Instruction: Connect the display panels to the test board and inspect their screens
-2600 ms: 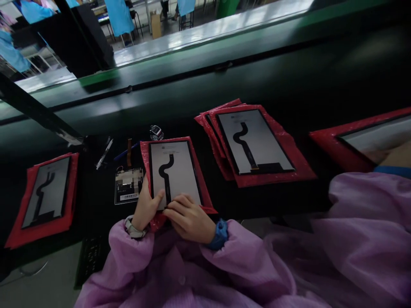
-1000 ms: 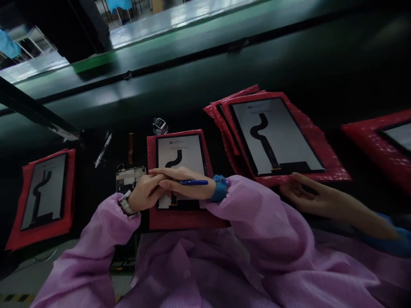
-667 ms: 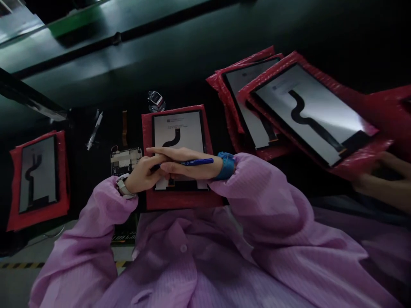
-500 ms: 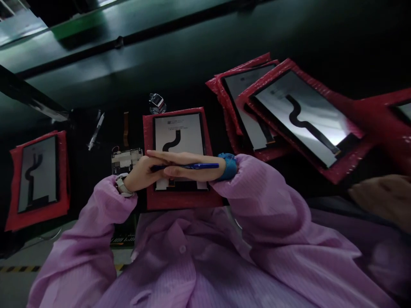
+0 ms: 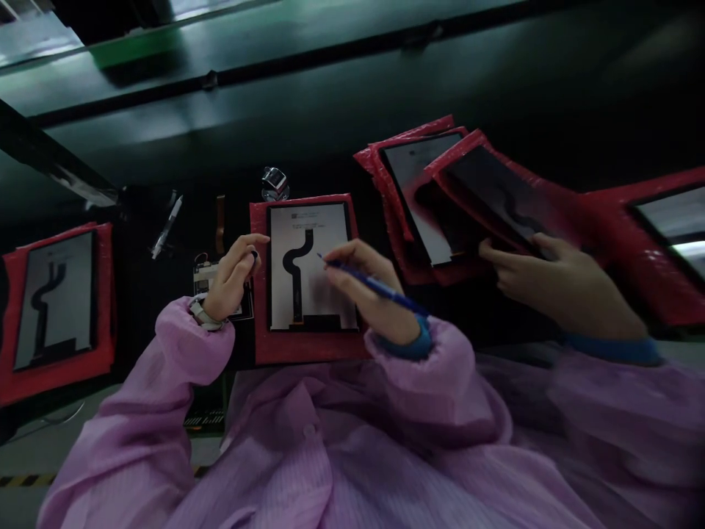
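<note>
My right hand (image 5: 366, 283) is closed around a blue pen (image 5: 385, 290). Its tip points left, above the back of a display panel (image 5: 333, 228). The panel lies on a red bubble-wrap sleeve (image 5: 308, 349), with a black S-shaped flex cable (image 5: 291, 261) running down it. Beside the panel's left edge is my left hand (image 5: 231, 278), index finger stretched toward that edge. A small dark piece, like a pen cap (image 5: 254, 256), shows between its other fingers. Partly under this hand sits a small circuit assembly (image 5: 205, 276).
A co-worker's hand (image 5: 556, 286) grips a tilted panel (image 5: 496, 184) on the right-hand stack. Another panel (image 5: 60, 286) on red wrap is at left. A white pen (image 5: 167, 228), a brown flex strip (image 5: 220, 224) and a shiny metal object (image 5: 274, 184) lie toward the back.
My hands were together around the pen over the panel; now they are apart. The pen has turned, its tip over the panel. The co-worker's hand has reached in and lifted a right-hand panel.
</note>
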Demonstrator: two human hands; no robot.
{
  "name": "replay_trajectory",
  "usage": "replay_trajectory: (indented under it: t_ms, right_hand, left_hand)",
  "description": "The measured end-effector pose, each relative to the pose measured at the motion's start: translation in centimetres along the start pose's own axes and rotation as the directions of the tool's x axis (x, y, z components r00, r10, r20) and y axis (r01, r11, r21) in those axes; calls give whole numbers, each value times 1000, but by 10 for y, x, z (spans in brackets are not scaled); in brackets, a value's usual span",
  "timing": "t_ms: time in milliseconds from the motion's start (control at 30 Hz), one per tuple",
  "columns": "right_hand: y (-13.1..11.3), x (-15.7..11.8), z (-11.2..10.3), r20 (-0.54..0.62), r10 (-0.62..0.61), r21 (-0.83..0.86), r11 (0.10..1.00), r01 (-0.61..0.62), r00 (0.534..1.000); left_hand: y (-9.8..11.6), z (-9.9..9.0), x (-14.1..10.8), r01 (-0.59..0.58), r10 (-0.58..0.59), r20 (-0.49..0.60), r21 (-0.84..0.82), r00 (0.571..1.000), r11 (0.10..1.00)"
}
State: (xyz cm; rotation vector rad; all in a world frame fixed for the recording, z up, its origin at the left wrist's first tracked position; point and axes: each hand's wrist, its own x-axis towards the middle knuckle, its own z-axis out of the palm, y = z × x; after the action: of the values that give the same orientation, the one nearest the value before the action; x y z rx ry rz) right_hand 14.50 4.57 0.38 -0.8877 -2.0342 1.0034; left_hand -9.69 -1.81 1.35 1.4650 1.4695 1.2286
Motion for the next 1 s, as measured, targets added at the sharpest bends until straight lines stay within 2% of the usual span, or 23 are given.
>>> replay_trajectory:
  t_ms: [133,233,533,733,800,900,1000]
  right_hand:
    - [-1,-34,27,-87,179,182,970,-161,980]
    - [-2,-40,40,-142,263,233,946,-226,954]
    - [-10,-35,40,-50,211,111,973,-204,976]
    - [-10,-35,43,-55,154,85,985,-149,986]
    - [-9,-35,42,-59,200,171,967,-188,978]
    - [-5,-35,39,-96,316,444,862,-244,944]
    - [-1,-36,36,-123,269,623,770,-137,955]
  left_hand:
    - [-3,0,0,-37,34,40,80,999,996]
    - [2,3,0,-49,39,61,179,997,983]
    - [10,7,-2,-148,116,127,285,985,947]
    - [8,9,-1,-268,225,171,297,959,916]
    - [8,9,-1,-318,266,200,305,943,898]
    - [8,9,-2,-354,264,297,307,918,883]
    - [6,10,-4,-346,217,392,299,894,889]
